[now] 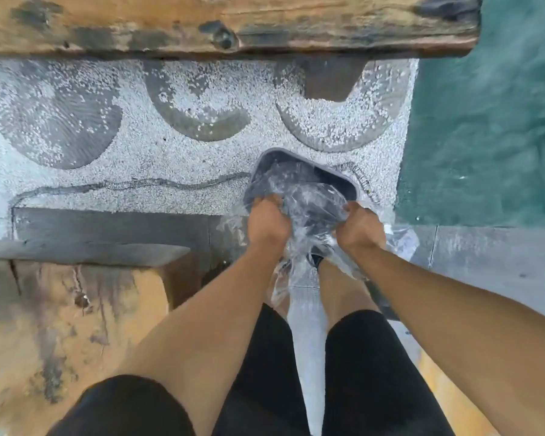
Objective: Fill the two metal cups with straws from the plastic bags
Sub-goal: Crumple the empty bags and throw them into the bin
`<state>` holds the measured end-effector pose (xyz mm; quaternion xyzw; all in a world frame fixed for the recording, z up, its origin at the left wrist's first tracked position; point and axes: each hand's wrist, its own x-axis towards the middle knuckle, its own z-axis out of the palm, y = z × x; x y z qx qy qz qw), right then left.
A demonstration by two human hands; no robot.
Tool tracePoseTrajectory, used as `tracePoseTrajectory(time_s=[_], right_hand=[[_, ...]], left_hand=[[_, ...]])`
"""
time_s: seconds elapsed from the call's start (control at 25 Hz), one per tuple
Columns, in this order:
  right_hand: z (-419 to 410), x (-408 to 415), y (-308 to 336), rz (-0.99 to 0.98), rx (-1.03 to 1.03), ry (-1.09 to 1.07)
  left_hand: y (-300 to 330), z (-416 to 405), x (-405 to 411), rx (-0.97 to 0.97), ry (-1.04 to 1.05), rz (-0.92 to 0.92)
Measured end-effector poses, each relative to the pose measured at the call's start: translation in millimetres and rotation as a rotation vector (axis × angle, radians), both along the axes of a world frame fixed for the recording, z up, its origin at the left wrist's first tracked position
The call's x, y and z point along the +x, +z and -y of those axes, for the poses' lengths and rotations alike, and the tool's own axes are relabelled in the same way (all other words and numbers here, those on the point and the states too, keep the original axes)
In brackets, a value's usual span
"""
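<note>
My left grip (268, 226) and right grip (361, 229) are both curled tight, clutching crumpled clear plastic bags (312, 202) between them. The bags sit over the open mouth of a grey bin (299, 155), which stands on the pebbled floor (170, 165). A wooden bench (227, 23) lies beyond the bin.

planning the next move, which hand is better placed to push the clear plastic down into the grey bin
Left, narrowly. The left hand grips the clear plastic right at the grey bin rim; the right hand holds it lower, outside.
</note>
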<state>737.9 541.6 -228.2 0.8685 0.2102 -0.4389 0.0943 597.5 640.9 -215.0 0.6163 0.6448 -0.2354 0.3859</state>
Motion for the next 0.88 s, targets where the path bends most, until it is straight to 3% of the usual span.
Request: tracePoseTrajectory(time_s=[0.4,0.68,0.88], right_hand=[[-25.8,-5.6,-154.0,-0.146,0.171,-0.152],[-42.6,-22.4,-259.7,-0.277,0.233,-0.014],[-44.3,-36.3,-321.4,-0.387,0.191,-0.077]], left_hand=[[-166.8,-39.7,34.4,0.058,-0.007,-0.009],[-264.7,-36.7,37.8,0.024,0.015,0.020],[-316.0,-27.1,31.6,-0.006,-0.133,0.043]])
